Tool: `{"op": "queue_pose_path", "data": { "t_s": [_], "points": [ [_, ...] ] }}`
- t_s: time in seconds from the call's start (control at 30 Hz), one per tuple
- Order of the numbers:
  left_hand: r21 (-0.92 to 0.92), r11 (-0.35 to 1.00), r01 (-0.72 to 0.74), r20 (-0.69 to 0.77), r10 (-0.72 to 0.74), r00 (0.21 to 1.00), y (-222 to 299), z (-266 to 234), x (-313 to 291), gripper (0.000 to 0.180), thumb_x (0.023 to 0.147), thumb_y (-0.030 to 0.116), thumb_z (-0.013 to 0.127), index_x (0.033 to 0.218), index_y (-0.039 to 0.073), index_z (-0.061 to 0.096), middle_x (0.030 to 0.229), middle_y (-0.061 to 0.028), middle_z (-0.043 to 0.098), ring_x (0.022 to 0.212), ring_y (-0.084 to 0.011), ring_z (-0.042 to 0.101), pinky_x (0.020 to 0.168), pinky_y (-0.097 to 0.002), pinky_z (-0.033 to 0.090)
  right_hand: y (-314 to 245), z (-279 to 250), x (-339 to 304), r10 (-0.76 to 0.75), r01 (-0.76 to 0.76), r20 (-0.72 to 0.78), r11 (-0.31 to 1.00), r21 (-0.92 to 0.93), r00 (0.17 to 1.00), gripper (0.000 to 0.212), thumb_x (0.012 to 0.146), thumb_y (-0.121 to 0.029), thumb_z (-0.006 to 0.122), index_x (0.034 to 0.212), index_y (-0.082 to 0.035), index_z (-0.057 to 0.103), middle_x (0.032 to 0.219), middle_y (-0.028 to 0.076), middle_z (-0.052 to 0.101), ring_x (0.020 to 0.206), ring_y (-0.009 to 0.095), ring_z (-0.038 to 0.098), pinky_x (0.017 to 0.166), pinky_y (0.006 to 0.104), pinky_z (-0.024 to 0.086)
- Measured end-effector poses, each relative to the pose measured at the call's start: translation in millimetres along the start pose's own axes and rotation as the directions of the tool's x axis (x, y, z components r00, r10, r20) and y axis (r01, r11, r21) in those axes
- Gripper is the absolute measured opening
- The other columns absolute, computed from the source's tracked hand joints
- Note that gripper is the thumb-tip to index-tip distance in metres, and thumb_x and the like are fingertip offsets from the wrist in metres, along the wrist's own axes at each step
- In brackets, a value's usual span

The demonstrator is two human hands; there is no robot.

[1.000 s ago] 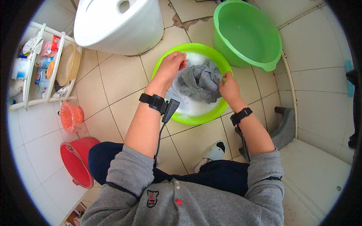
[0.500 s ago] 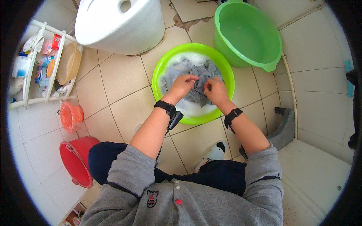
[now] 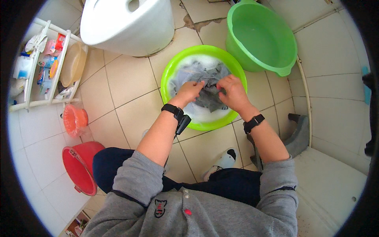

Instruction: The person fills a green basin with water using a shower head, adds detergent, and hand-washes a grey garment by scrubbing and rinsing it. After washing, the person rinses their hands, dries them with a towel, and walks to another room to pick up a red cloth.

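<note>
A lime-green basin (image 3: 166, 75) on the tiled floor holds white suds (image 3: 197, 116) and a wet, crumpled grey cloth garment (image 3: 211, 98). My left hand (image 3: 190, 93) is closed on the garment's left part, thumb and fingers pinching the fabric. Over the right part of the garment, my right hand (image 3: 234, 93) is curled, its fingertips pinching the cloth. Folds of fabric bunch up between the two hands. The lower part of the garment lies in the suds, so its full shape is hidden. Both wrists wear black straps.
A larger green tub (image 3: 260, 39) stands at the far right, beside the basin. At the far left is a white toilet (image 3: 130, 31). A white shelf rack (image 3: 47, 59) with toiletries, an orange bin (image 3: 75, 120) and a red bucket (image 3: 81, 168) line the left. A grey plastic stool (image 3: 296, 136) lies right.
My right hand has shifted right and slightly nearer, away from my left hand. The left hand has moved slightly. The cloth between them has been drawn into new folds.
</note>
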State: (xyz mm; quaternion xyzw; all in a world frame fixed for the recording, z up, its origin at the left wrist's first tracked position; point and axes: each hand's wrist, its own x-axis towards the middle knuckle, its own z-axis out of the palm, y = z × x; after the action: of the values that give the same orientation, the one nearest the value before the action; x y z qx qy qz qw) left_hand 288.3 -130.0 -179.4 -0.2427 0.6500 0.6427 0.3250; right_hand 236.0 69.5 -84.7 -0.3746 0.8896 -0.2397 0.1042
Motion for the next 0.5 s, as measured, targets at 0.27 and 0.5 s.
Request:
{"op": "queue_pose_path", "data": {
  "t_s": [0.27,0.5],
  "points": [
    [-0.139,0.990,-0.030,0.216,0.060,0.974,12,-4,-14,0.018,0.093,0.021,0.063,0.102,0.006,0.064,0.089,-0.0016,0.065,0.071,-0.0113,0.058,0.062,-0.0270,0.047,-29,19,0,0.333,-0.428,0.354,0.872,0.236,0.874,0.024,0.079,-0.024,0.081,0.088,-0.005,0.068,0.082,0.013,0.066,0.088,0.031,0.066,0.075,0.0426,0.053],
    [-0.179,0.949,-0.259,0.175,0.290,0.941,15,-2,-12,0.027,0.094,0.025,0.061,0.102,0.000,0.067,0.087,-0.0012,0.065,0.078,-0.0131,0.057,0.069,-0.0315,0.048,14,37,-10,0.390,-0.482,0.377,0.855,0.190,0.840,0.034,0.077,-0.026,0.080,0.096,-0.004,0.064,0.105,0.019,0.063,0.091,0.037,0.063,0.077,0.0440,0.052]
  ]
}}
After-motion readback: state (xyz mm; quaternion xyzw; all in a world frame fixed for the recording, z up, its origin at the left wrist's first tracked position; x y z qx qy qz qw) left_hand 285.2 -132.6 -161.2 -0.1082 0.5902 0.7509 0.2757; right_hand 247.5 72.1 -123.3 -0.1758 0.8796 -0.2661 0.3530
